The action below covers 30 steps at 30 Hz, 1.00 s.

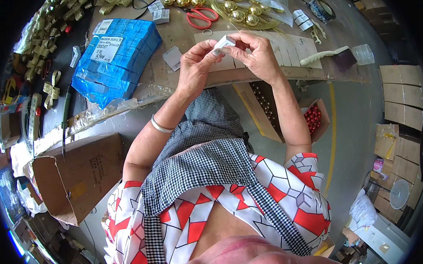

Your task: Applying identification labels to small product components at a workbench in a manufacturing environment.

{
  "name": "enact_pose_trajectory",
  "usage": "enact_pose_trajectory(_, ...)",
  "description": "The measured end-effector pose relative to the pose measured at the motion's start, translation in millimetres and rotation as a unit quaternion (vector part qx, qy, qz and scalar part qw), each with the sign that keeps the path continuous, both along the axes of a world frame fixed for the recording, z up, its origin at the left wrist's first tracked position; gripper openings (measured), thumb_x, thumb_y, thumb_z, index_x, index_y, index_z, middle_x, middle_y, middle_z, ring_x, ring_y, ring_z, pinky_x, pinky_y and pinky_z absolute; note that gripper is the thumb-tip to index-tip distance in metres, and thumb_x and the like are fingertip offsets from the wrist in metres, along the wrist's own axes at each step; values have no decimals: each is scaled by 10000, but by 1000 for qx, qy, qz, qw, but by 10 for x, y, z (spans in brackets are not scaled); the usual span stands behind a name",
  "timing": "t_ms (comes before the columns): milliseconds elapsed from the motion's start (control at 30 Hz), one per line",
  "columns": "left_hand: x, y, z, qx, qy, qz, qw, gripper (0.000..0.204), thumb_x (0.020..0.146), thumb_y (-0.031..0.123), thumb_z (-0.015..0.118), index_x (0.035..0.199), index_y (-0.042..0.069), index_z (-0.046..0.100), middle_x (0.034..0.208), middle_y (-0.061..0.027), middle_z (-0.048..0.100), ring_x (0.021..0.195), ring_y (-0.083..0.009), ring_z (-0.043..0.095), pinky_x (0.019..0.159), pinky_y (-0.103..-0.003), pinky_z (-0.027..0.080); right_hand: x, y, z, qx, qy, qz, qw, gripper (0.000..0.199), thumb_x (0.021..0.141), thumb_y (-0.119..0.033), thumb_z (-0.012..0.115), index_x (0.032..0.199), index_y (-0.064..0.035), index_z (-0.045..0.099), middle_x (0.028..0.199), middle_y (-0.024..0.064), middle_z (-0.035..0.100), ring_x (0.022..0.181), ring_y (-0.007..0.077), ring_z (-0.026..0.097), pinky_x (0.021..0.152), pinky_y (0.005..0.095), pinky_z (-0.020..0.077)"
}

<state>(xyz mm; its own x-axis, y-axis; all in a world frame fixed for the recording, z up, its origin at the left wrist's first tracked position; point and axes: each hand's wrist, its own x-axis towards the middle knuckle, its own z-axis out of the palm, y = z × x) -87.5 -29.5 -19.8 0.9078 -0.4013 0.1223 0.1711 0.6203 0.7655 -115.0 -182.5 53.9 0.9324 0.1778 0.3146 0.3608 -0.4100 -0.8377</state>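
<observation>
Ref = blue pkg point(116, 59), plastic-wrapped, on table point(150, 78). All dirs from it, as seen in pic.

White tag point(225, 42) is R of pkg, slightly higher in view, held up over the table's near edge. 2 hands on it: L hand point(195, 68) and R hand point(260, 57), both w/ narrow fingertip pinch, thumbs toward wearer, tips nearly meeting. Can't tell which hand bears more of it. L wrist has 1 bangle point(160, 125).

Loose label point(172, 58): between pkg & L hand, lying flat, apart from both.

Upper R of pkg: 2 label stacks point(160, 15) near its corner, then red-handled scissors point(201, 18), then gold balls point(239, 12) in a bunch.

Far R of pkg: pale sheet point(293, 45) partly behind R hand, brush point(321, 55) w/ white handle + dark bristles, tape roll point(322, 9) farther up.

L of pkg: gold glitter bow point(52, 89), more bows up-L.

Below pkg, lower than tabletop: open carton point(79, 174). Lower R, also under table level: box of red berries point(313, 119).
</observation>
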Motion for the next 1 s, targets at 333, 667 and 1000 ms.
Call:
enact_pose_trajectory(333, -136, 12, 117, 162, -100, 104, 976, 399, 795, -35, 577, 1171, -35, 443, 1060, -89, 553, 831, -117, 588, 735, -221, 469, 227, -163, -506, -202, -113, -44, 972, 190, 741, -91, 650, 889, 18, 604, 704, 119, 575, 590, 228, 542, 546, 324, 433)
enact_pose_trajectory(667, -21, 30, 70, 243, -51, 8, 969, 372, 828, 20, 557, 1177, -46, 445, 1114, -89, 523, 851, -131, 600, 670, -230, 497, 238, -210, -563, -105, -12, -59, 993, 223, 800, -152, 622, 942, 20, 619, 748, 58, 630, 635, 127, 552, 573, 256, 446)
enact_pose_trajectory(1000, 44, -21, 96, 261, -103, 45, 959, 272, 787, 61, 638, 1030, -44, 574, 867, -29, 584, 676, -64, 541, 618, -182, 452, 57, -137, -554, 259, 166, -30, 951, 233, 813, -222, 626, 946, -31, 643, 726, -24, 592, 625, 22, 498, 551, 171, 406)
